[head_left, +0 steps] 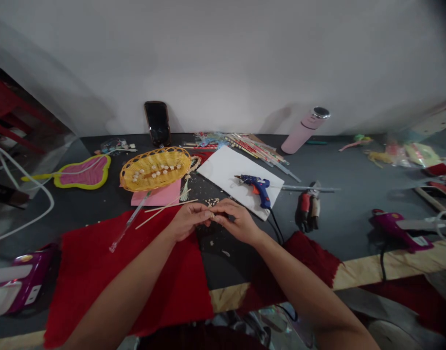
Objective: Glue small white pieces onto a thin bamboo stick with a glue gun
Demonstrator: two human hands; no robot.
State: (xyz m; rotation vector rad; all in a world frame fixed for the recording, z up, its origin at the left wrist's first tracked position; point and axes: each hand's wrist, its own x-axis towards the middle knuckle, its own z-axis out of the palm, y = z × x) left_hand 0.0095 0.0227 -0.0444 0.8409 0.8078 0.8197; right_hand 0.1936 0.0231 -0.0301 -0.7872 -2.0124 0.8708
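Note:
My left hand and my right hand meet above the dark table, fingers pinched together. Between the fingertips is a small cream-coloured piece, too small to name surely. A little pile of similar pale bits lies just beyond the fingers. Thin wooden sticks rest beside my left hand, close to a red cloth beneath that forearm. To the right of my hands, a blue glue gun lies on a white board, a clear glue stick extending from its back.
A yellow wicker basket holds several small pale clusters. Pliers lie on the right. A pink flask and a phone stand by the wall. Purple devices sit near both ends. The glue gun's cord runs over the front edge.

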